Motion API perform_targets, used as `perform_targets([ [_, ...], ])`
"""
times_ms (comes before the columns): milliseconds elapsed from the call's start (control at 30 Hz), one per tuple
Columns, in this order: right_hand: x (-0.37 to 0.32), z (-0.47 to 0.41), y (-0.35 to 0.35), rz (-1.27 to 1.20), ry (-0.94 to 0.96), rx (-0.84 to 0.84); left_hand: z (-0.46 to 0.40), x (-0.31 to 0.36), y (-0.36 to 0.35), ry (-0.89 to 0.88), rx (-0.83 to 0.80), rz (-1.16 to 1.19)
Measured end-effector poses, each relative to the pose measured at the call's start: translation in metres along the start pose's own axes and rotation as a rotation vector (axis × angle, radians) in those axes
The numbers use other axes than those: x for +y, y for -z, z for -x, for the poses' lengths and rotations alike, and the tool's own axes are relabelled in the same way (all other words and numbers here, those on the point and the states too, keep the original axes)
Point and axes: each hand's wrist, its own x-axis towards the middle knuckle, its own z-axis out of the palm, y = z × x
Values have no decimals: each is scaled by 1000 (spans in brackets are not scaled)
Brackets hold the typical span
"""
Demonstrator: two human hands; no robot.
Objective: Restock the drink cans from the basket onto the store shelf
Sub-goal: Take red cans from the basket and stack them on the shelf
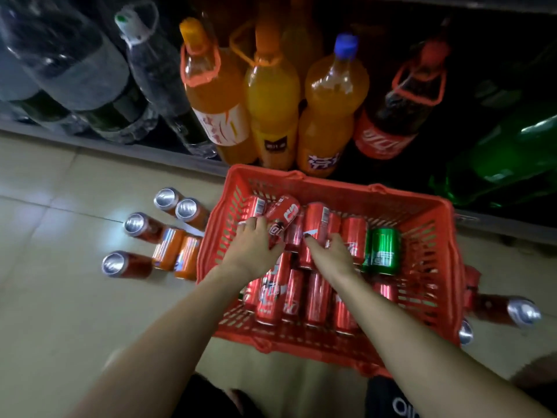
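A red plastic basket (446, 236) sits on the floor in front of the bottom shelf (180, 152). Several red cans (316, 297) lie inside it, along with one green can (382, 251). My left hand (256, 245) grips a tilted red can (283, 215) near the basket's far left. My right hand (334, 254) curls round another red can (319, 227) in the middle. Both arms reach in from below.
Several orange cans (177, 251) stand on the tiled floor left of the basket. A few cans (521, 312) lie right of it. Large orange soda bottles (271, 95), a cola bottle (394, 122), clear bottles (156, 73) and green bottles (506, 164) fill the shelf.
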Motion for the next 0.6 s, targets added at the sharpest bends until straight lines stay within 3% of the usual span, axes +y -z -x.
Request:
perform_targets([
  [167, 16, -27, -26, 47, 76, 154, -21, -5, -10, 16, 28, -104],
  [300, 21, -28, -23, 59, 82, 134, -21, -7, -3, 56, -4, -151],
  [433, 33, -12, -12, 6, 60, 18, -15, -23, 8, 107, -125, -95],
  [600, 60, 15, -19, -55, -22, -103, 0, -30, 10, 199, -408, 11],
])
